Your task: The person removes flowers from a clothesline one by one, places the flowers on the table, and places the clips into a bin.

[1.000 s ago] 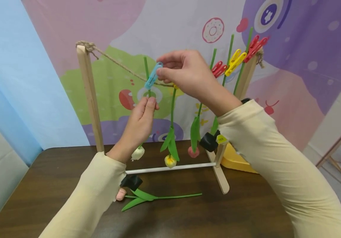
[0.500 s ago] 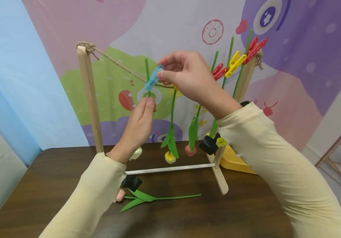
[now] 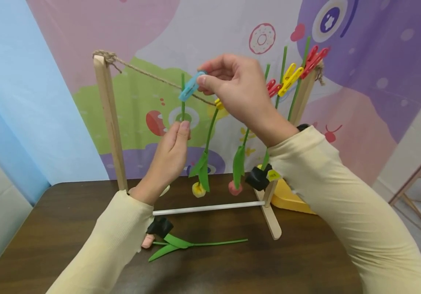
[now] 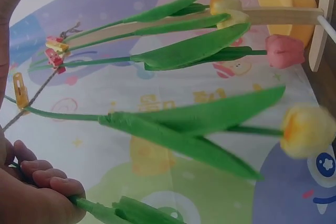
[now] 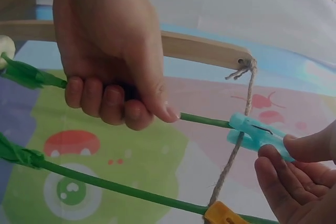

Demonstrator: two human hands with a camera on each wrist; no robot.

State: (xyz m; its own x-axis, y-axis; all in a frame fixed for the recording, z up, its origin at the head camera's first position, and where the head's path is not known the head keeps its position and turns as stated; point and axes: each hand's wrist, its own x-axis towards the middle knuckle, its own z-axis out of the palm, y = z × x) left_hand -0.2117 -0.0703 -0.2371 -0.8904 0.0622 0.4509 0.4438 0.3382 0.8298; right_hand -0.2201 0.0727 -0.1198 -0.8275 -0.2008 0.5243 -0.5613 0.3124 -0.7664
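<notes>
My left hand (image 3: 170, 157) grips the green stem (image 5: 202, 119) of an upside-down artificial tulip. Its white bloom (image 5: 5, 48) shows at the left edge of the right wrist view and is mostly hidden by the left hand in the head view. Thumb and fingers of my right hand (image 3: 241, 87) pinch a light blue clothespin (image 3: 191, 86), whose jaws lie at the twine (image 5: 228, 169) and the stem top. Beside it, a yellow tulip (image 3: 198, 189) hangs from the twine by a yellow clothespin (image 3: 219, 104).
Farther right, a pink tulip (image 4: 285, 51) and pale yellow ones hang by red and yellow clothespins (image 3: 291, 79). Wooden posts (image 3: 110, 122) carry the twine, with a white rod (image 3: 210, 209) low between them. A peach tulip (image 3: 181, 242) lies on the table (image 3: 254, 269); a yellow object (image 3: 291, 198) stands behind.
The blue clothespin and right hand have shifted slightly up and right, the twine rising with them. The hanging yellow tulip has swung left. My left hand stays on the stem.
</notes>
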